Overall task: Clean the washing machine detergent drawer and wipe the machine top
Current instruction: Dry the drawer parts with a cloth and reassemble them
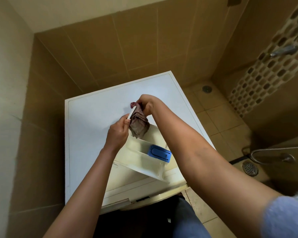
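Maroon-grey cloth (138,123): bunched and hanging over the raised far end of the detergent drawer (141,166).
White plastic drawer: out of its slot and held tilted above the machine top (96,107), far end up. I cannot tell whether its near end rests on the machine.
Blue insert (159,152): seated in a compartment towards the near end, on the right side.
Left grip: the left hand (118,133) curls fingers and thumb round the drawer's white front panel (132,113), steadying it.
Right grip: the right hand (145,103) pinches the cloth closed at the panel's top edge.
Machine top: a flat white surface beneath both arms, with nothing resting on the part I can see.
Room: tan tiled walls, with a floor drain (249,168) and a shower hose (265,149) to the right.
Progress, as I judge it: the drawer is removed and its front panel is being wiped, so the drawer stage is under way.
Left to do, as I judge it: the compartments and the blue insert, then sliding the drawer back in. From here I cannot say whether the top has been wiped.
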{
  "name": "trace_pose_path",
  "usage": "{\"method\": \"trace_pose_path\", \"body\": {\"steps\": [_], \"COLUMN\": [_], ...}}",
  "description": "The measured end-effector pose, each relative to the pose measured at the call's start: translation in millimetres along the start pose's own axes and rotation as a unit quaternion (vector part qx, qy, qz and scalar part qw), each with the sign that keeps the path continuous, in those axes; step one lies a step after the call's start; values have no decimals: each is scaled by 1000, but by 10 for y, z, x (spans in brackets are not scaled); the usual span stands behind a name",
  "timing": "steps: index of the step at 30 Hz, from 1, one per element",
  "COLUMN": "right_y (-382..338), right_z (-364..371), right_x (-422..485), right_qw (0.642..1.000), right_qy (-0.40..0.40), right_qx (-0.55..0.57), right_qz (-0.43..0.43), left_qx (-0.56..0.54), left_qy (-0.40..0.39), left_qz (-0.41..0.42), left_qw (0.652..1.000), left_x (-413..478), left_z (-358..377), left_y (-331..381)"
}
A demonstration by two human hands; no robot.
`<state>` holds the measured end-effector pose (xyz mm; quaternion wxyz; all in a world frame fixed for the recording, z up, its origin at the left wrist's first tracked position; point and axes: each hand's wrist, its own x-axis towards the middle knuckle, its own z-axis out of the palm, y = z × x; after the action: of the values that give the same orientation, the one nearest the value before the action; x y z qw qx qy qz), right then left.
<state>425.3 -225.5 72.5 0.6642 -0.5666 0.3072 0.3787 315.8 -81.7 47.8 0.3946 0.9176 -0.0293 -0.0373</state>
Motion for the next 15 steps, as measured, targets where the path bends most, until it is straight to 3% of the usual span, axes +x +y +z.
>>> {"method": "trace_pose_path", "body": {"steps": [4, 15], "right_y": [-6, -14], "right_z": [97, 167], "right_x": [-56, -126], "right_qw": [993, 993], "right_qy": [-8, 8], "right_qx": [-116, -113], "right_qz": [-24, -22], "left_qx": [-12, -8], "left_qy": [-2, -2], "left_qz": [-14, -14], "left_qw": [1000, 1000], "left_x": [13, -2], "left_z": [-2, -16], "left_y": [22, 58]}}
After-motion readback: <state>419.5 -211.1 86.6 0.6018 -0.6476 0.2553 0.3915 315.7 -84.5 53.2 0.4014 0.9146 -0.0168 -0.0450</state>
